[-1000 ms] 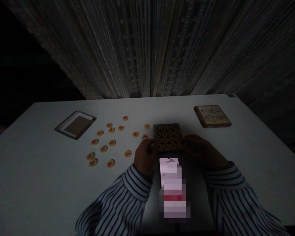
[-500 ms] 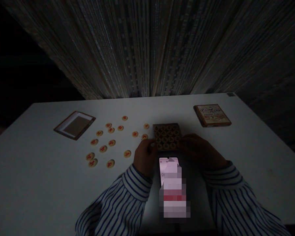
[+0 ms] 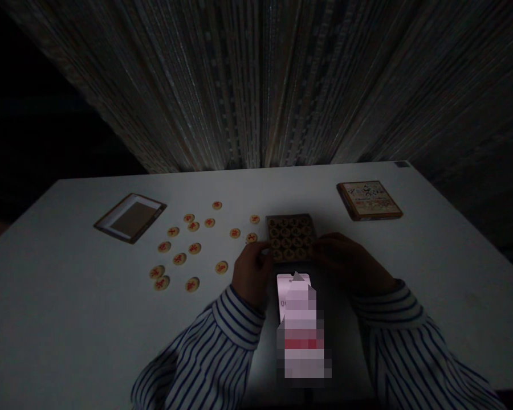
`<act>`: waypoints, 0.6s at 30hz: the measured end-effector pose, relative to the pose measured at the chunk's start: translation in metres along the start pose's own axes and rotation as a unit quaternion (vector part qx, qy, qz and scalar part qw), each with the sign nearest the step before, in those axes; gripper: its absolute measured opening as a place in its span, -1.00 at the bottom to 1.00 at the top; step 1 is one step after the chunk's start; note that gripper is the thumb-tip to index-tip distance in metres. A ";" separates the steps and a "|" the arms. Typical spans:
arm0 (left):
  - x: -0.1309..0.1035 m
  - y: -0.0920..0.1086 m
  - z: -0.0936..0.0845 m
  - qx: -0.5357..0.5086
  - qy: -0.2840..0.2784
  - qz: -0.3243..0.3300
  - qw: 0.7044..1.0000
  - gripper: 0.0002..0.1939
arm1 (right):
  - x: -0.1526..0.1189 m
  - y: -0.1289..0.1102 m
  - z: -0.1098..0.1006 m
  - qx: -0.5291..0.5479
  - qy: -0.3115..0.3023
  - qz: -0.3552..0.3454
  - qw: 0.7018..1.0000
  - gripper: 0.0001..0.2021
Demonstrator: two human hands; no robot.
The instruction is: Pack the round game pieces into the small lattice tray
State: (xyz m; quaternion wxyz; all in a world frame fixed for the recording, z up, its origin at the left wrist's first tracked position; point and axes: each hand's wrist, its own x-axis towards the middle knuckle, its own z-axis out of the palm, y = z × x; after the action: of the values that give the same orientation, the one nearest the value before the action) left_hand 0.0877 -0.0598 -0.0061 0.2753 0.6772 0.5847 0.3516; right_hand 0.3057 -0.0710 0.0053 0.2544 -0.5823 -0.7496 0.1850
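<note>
A small dark tray [image 3: 291, 217] sits on the table, filled with rows of round Chinese chess pieces [image 3: 286, 244]. My left hand [image 3: 251, 273] grips the tray's left near corner with bent fingers. At the opposite side, my right hand [image 3: 346, 259] has its fingers against the right edge; dim light blurs the fingertips. Several loose pieces with red characters [image 3: 194, 248] lie scattered to the left. One red piece [image 3: 251, 238] rests just beyond my left hand, partly behind it.
A lit phone [image 3: 301, 319], partly pixelated, lies between my forearms. An open, shallow box part [image 3: 130, 218] lies at the left, and a printed box lid [image 3: 371, 199] at the back right. Behind the white table [image 3: 89, 330] hangs a striped curtain [image 3: 256, 85].
</note>
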 end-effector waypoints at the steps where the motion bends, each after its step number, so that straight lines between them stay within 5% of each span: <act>1: 0.000 0.000 0.000 0.001 0.001 0.000 1.000 -0.78 | 0.000 0.000 0.000 0.002 -0.002 0.000 1.000 -0.77; 18: -0.001 0.001 0.000 -0.009 0.002 -0.003 1.000 -0.77 | -0.001 -0.003 -0.002 -0.008 -0.022 0.030 0.999 -0.76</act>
State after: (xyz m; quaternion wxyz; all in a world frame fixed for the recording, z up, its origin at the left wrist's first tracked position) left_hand 0.0883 -0.0607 -0.0058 0.2819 0.6722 0.5839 0.3573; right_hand 0.3044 -0.0727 0.0086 0.2274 -0.6027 -0.7385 0.1995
